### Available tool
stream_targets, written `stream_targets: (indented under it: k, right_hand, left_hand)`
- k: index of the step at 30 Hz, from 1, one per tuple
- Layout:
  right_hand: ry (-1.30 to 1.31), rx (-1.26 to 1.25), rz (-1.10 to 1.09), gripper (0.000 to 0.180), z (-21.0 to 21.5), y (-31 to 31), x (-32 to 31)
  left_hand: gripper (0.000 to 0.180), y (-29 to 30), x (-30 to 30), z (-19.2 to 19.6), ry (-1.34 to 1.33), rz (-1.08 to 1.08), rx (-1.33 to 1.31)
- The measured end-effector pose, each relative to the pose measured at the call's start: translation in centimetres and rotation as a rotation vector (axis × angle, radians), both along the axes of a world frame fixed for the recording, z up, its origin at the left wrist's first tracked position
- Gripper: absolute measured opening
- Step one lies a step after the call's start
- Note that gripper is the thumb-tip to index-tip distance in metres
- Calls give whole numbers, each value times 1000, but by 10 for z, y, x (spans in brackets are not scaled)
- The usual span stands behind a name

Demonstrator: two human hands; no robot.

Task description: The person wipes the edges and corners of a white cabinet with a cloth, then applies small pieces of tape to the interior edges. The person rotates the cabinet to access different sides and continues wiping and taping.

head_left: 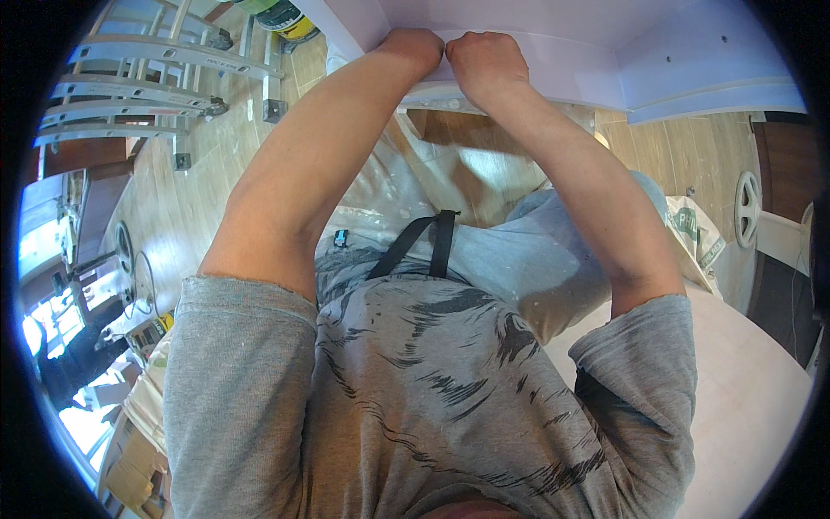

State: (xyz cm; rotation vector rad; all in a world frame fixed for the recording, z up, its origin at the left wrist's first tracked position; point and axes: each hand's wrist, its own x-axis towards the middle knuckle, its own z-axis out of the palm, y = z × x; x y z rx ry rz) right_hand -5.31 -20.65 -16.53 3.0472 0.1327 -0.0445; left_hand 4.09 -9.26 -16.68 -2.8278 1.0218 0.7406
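Both my hands are at the top middle, side by side and nearly touching, over the inner surface of a pale white-lilac cabinet or shelf point(566, 82). My left hand point(420, 52) bends away at the wrist and looks curled; its fingers are mostly hidden. My right hand point(488, 65) is closed, its knuckles facing away from me. Whatever is between or under the fingers does not show. Just below the hands runs the near edge of the pale panel. My legs, in light paint-spotted trousers point(553, 251), are beneath it, and a black strap point(443, 246) hangs at my waist.
Aluminium ladders point(164, 52) lie or lean at the upper left, beside a green and yellow bucket point(290, 19). Wood-look flooring point(216, 143) spreads around. On the right are a white printed bag point(696, 233), a white wheel-shaped part point(747, 201) and a pale round surface point(735, 372).
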Motion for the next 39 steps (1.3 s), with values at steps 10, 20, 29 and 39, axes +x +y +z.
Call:
stream_targets:
  k: [10, 20, 29, 39]
  right_hand:
    - [38, -3, -19, 21, -1, 1, 3]
    - [17, -5, 1, 22, -3, 0, 1]
    - [-22, -32, 7, 20, -7, 1, -1]
    - [32, -51, 10, 21, -2, 10, 3]
  left_hand:
    - [35, 2, 2, -4, -15, -37, -51]
    - [36, 0, 3, -4, -38, -54, 22]
    - [35, 0, 4, -11, -97, -101, -3]
    - [25, -6, 38, -30, -514, -237, 1]
